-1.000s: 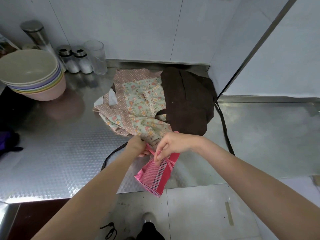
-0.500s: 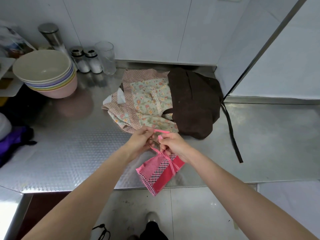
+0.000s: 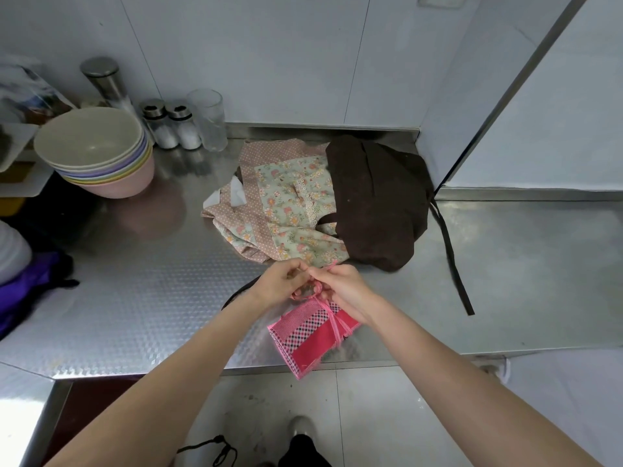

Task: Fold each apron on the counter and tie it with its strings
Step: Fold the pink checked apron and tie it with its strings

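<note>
A folded pink apron [image 3: 308, 340] with a checked band hangs just above the counter's front edge, its pink strings [image 3: 332, 316] wrapped round it. My left hand [image 3: 281, 284] and my right hand [image 3: 344, 289] meet above the bundle, and each pinches a part of the pink string, which forms a small loop between them. Behind the hands a floral apron [image 3: 293, 203] with dotted pink trim lies crumpled on the steel counter [image 3: 141, 298]. A dark brown apron [image 3: 377, 200] lies heaped to its right, its long strap [image 3: 453, 264] trailing toward the front.
A stack of pastel bowls [image 3: 97, 153] stands at the back left, with two shakers [image 3: 170, 124], a steel canister [image 3: 104, 80] and a glass [image 3: 209, 117] along the wall. Purple cloth [image 3: 30, 291] lies at the left edge. A wall panel [image 3: 526, 96] juts in at the right.
Both hands came together above the pink bundle and drew the string into a small loop. The bundle hangs lower and flatter under them than a second ago.
</note>
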Action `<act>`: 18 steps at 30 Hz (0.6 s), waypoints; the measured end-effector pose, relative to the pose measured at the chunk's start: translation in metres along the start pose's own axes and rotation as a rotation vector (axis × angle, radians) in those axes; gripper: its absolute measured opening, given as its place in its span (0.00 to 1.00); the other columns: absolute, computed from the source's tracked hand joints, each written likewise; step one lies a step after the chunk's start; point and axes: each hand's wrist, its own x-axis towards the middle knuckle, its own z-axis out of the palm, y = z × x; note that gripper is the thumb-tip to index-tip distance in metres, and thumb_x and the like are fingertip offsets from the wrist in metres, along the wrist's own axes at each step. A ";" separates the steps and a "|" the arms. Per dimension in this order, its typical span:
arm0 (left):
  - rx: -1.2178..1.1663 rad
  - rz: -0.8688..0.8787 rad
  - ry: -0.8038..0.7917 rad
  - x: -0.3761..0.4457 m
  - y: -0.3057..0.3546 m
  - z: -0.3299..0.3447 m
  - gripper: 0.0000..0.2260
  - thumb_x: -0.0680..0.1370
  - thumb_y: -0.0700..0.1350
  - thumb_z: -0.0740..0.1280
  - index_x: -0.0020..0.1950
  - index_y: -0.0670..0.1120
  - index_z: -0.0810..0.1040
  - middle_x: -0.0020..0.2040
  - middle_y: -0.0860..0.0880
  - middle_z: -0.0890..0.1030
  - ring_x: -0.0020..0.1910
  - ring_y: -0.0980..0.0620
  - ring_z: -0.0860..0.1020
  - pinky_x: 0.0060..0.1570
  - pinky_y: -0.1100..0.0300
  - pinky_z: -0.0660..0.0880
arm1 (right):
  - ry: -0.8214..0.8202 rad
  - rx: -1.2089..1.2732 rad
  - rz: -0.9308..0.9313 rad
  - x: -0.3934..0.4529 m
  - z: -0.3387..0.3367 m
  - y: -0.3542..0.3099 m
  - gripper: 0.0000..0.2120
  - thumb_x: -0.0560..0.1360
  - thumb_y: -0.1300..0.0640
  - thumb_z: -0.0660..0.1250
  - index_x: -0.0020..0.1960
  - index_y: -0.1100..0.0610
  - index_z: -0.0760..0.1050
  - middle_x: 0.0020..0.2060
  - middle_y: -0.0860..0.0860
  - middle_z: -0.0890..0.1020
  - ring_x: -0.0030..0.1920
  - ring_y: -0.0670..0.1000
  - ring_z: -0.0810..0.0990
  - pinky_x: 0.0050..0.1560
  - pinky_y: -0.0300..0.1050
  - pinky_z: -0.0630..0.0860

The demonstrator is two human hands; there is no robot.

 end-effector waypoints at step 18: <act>-0.341 -0.473 -0.023 0.000 0.006 -0.003 0.03 0.74 0.38 0.69 0.40 0.43 0.80 0.27 0.50 0.77 0.27 0.58 0.75 0.32 0.68 0.76 | 0.011 -0.758 -0.199 -0.007 -0.003 -0.012 0.06 0.72 0.67 0.69 0.47 0.64 0.83 0.41 0.58 0.84 0.37 0.50 0.79 0.41 0.36 0.75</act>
